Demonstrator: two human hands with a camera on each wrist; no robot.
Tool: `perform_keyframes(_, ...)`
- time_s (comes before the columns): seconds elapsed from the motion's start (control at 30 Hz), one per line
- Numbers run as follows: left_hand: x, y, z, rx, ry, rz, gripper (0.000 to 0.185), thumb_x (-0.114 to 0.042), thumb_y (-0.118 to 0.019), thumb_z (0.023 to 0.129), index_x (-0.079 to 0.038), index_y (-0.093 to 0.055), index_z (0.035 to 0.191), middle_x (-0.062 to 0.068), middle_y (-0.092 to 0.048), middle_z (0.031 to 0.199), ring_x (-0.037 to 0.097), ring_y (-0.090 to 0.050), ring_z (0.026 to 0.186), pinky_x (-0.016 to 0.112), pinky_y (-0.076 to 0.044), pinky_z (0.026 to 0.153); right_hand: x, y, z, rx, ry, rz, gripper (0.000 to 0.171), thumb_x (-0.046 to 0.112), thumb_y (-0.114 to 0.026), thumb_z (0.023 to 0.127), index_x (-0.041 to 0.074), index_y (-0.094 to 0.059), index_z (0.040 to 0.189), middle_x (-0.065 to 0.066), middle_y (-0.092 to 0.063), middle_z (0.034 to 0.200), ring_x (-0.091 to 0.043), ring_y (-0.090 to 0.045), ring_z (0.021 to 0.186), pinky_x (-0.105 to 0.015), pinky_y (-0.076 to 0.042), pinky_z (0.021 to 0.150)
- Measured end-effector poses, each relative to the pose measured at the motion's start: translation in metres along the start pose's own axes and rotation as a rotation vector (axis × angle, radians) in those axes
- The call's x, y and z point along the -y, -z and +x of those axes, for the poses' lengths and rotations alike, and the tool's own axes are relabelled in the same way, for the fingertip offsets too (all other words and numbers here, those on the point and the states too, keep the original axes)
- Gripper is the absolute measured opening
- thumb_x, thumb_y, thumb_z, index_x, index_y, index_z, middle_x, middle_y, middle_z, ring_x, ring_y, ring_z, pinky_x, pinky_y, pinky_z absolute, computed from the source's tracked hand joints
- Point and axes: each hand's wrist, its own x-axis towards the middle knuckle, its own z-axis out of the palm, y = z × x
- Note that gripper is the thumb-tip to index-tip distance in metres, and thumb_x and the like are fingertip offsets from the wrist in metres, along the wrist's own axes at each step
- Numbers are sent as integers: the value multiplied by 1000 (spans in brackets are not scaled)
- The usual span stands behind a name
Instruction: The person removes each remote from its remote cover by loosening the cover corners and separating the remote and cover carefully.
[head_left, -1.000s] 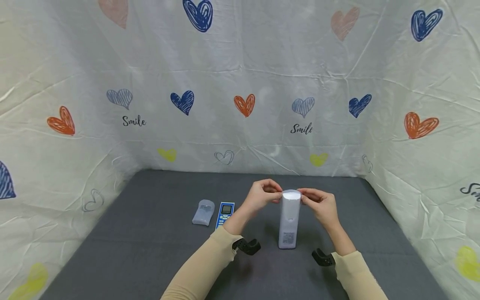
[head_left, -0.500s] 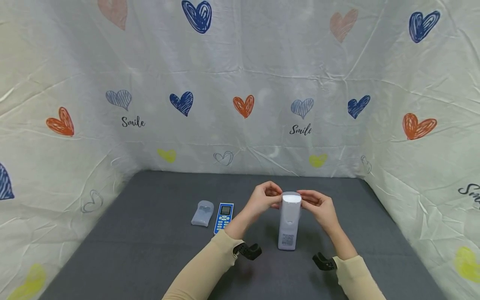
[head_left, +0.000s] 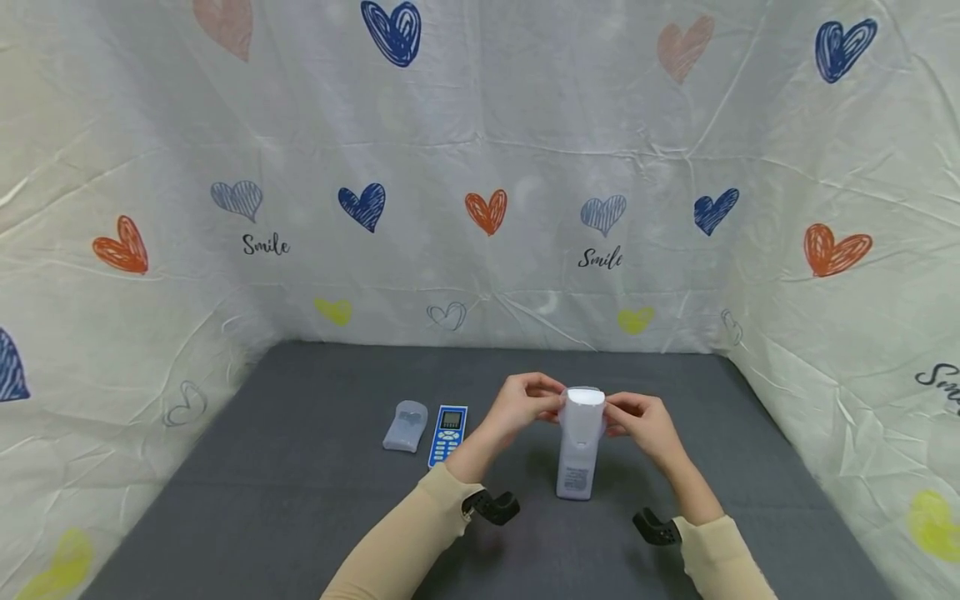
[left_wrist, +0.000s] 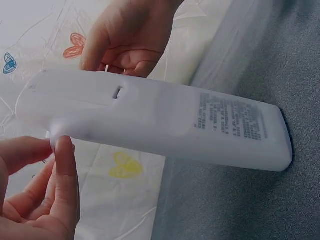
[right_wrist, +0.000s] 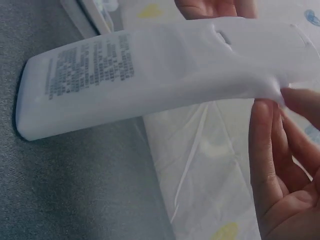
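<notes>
Both hands [head_left: 525,404] have sunk slightly, tilting the remote [head_left: 579,446] leftward.

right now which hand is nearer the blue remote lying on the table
Left. The left hand is just right of the blue remote; the right hand is farther right, beyond the upright white remote.

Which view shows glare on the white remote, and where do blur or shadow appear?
Head view: glare whitens the top of the white remote, with soft shadow on the grey mat beneath the arms. Left wrist view: near fingers soft, label print blurred. Right wrist view: hazy and dim overall.
</notes>
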Motion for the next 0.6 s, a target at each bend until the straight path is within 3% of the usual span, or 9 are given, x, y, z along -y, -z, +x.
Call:
perform_keyframes(0.33, 11, -1, -7, 13, 33, 19, 21, 1, -68, 84, 8, -65, 103, 17, -70, 91, 13, -65, 67, 37, -58, 69, -2, 0, -11, 46, -75, -57, 24, 5, -60, 91, -14, -62, 105, -8, -68, 86, -9, -65, 69, -28, -57, 66)
perform_keyframes(0.6, 21, -3, -10, 6, 57, 25, 18, 1, -68, 83, 6, -67, 100, 15, -71, 88, 14, -66, 65, 37, -58, 67, -7, -4, -16, 43, -116, -37, 24, 1, -58, 90, -17, -60, 105, -8, -67, 85, -10, -64, 66, -28, -57, 65)
